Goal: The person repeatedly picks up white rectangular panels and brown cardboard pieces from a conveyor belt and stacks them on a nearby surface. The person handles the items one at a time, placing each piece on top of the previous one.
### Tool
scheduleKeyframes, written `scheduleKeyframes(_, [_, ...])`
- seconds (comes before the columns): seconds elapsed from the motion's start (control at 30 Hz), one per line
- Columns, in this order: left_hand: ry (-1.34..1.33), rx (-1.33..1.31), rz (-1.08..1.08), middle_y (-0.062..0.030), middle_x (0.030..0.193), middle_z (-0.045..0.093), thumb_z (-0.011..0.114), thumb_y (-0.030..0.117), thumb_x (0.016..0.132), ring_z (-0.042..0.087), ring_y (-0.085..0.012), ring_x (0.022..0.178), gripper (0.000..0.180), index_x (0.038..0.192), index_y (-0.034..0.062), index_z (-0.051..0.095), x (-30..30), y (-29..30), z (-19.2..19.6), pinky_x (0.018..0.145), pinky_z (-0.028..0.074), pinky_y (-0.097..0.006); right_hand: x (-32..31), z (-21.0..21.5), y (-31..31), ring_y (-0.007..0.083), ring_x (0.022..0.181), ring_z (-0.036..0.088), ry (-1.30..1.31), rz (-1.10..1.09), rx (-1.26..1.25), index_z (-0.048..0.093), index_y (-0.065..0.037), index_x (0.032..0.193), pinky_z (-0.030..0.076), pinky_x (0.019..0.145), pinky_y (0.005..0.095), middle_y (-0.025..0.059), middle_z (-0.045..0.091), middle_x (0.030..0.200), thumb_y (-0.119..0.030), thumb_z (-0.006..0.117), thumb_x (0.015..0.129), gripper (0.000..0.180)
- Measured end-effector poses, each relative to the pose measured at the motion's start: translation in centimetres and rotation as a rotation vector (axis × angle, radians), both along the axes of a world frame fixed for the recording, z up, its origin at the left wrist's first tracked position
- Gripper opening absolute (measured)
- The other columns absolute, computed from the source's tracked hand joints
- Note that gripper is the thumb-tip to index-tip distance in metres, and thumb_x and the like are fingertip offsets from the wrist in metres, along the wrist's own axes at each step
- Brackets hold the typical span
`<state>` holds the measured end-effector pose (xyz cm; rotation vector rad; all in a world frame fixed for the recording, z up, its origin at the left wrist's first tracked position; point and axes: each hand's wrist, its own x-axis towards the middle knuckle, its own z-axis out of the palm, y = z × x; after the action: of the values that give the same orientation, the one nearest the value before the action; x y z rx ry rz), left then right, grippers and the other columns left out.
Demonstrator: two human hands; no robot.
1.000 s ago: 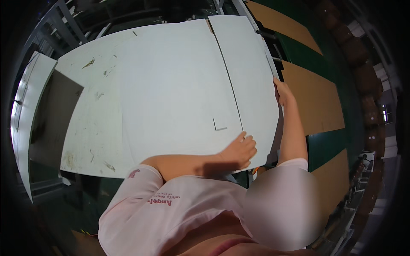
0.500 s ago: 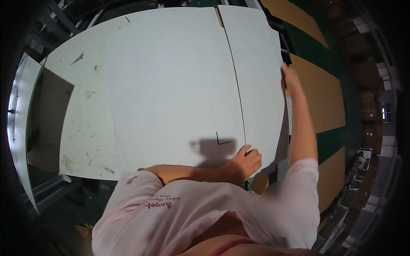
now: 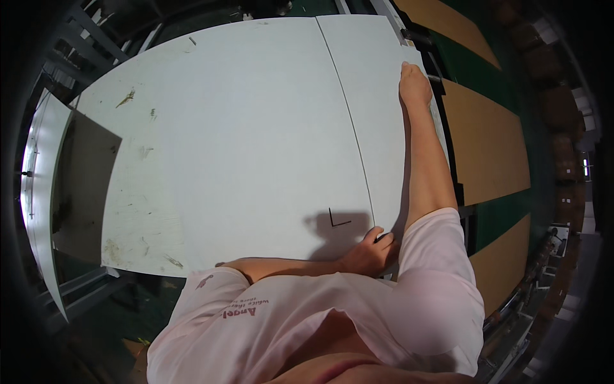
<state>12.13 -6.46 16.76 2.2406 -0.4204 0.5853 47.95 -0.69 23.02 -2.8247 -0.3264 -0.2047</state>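
Observation:
A large white sheet (image 3: 256, 128) lies flat in front of me. A narrower white strip (image 3: 361, 83) runs along its right side, and a thin dark seam divides the two. At the near end of the seam is my left hand (image 3: 373, 253), its fingers bent and closed by a small dark thing that I cannot make out. My right hand (image 3: 416, 86) reaches forward to the strip's far right edge. Its fingers are curled in at that edge and partly hidden. A black L-shaped mark (image 3: 333, 224) shows on the sheet close to my left hand, inside a shadow.
Beneath the sheet is a stained pale work surface (image 3: 137, 192), visible on the left. An upright white panel (image 3: 38, 166) stands beyond it. Brown boards (image 3: 486, 141) lie to the right over a green floor (image 3: 495, 221), beside a dark frame.
The strip has shifted left and lined up with the sheet, closing the brown gap at the seam's far end. My right hand has moved forward and inward; my left hand remains by the seam.

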Motion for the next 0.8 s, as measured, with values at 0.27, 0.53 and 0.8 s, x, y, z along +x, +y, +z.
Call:
scheduleKeyframes(0.27, [0.096, 0.244, -0.144, -0.0151, 0.113, 0.056, 0.067, 0.023, 0.073, 0.049, -0.0326, 0.115, 0.036, 0.101, 0.0006, 0.062, -0.7, 2.7, 1.5, 0.104, 0.036, -0.05, -2.0, -0.6, -7.3, 0.023, 0.106, 0.062, 0.183, 0.242, 1.072, 0.057, 0.001, 0.125, 0.047, 0.09, 0.0323, 0.0146, 0.065, 0.116, -0.018, 0.063, 0.088, 0.042])
scheduleKeyframes(0.53, [0.058, 0.397, 0.058, -0.0191, 0.112, 0.058, 0.073, 0.033, 0.076, 0.055, -0.0386, 0.104, 0.044, 0.105, 0.0018, 0.062, -1.7, 1.3, 3.6, 0.094, 0.046, -0.053, 2.0, -16.8, -40.1, 0.0367, 0.109, 0.056, -0.357, -0.464, 0.224, 0.063, -0.009, 0.118, 0.044, 0.096, 0.0431, 0.0186, 0.065, 0.106, -0.013, 0.067, 0.081, 0.038])
scheduleKeyframes(0.8, [0.098, 0.469, 0.131, -0.0228, 0.113, 0.061, 0.074, 0.034, 0.078, 0.054, -0.044, 0.114, 0.044, 0.101, 0.0001, 0.058, -3.7, 0.9, 2.6, 0.099, 0.042, -0.056, -20.7, -17.5, -70.7, 0.0363, 0.123, 0.048, -0.156, -0.879, -0.742, 0.056, -0.009, 0.126, 0.034, 0.101, 0.0529, 0.0178, 0.052, 0.133, -0.017, 0.052, 0.09, 0.037])
